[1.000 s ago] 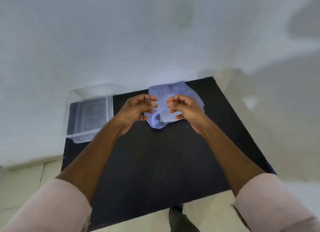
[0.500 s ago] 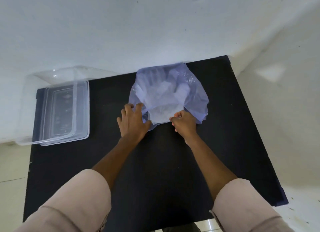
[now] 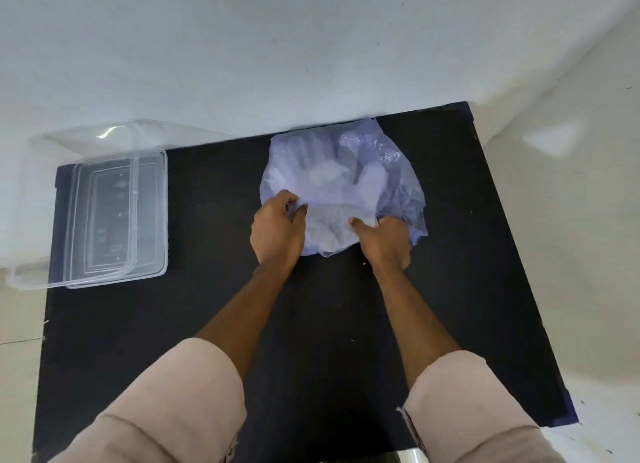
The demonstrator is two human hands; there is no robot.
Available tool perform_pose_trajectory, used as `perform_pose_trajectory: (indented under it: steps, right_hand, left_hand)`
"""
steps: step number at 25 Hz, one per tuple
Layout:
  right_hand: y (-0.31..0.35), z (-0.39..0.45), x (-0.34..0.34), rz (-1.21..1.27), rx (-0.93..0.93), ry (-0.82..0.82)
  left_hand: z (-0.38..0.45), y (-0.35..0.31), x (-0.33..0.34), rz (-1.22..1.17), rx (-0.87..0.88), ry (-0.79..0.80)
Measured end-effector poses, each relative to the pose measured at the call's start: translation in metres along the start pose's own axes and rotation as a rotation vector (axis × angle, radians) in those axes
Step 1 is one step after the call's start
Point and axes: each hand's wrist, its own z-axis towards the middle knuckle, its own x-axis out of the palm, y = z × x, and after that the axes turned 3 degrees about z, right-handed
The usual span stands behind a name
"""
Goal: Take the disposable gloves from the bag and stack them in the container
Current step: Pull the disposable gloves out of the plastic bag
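A thin bluish plastic bag (image 3: 388,158) lies on the black table (image 3: 311,324) near its far edge. Clear disposable gloves (image 3: 332,182) show through it, fingers pointing away from me. My left hand (image 3: 277,230) pinches the bag's near left edge. My right hand (image 3: 384,241) grips the near right edge, thumb on the plastic. Between them the bag's mouth is spread and crumpled film shows. A clear rectangular container (image 3: 117,213) sits at the table's far left, with nothing visible inside.
A clear lid (image 3: 52,151) lies partly under and behind the container, overhanging the table's left edge. A white wall runs right behind the table. Pale floor shows to the left and right.
My hands came down from mid-air onto the bag's near edge and took hold of it. The grip has since tightened and the mouth is spread wider. The camera tilted down.
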Motion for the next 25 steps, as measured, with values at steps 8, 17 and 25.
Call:
perform_pose_trajectory:
  steps: [8,17,25]
  right_hand:
    - [0.03,-0.02,0.006,1.063,0.199,0.087]
    - [0.045,-0.029,0.031,1.023,0.461,0.014]
    - [0.008,-0.095,-0.026,1.192,0.518,-0.035]
  left_hand:
    - [0.002,-0.006,0.002,-0.083,-0.058,-0.006]
    - [0.001,0.002,0.003,-0.1,-0.043,-0.013]
    - [0.002,0.029,0.003,-0.033,-0.063,0.012]
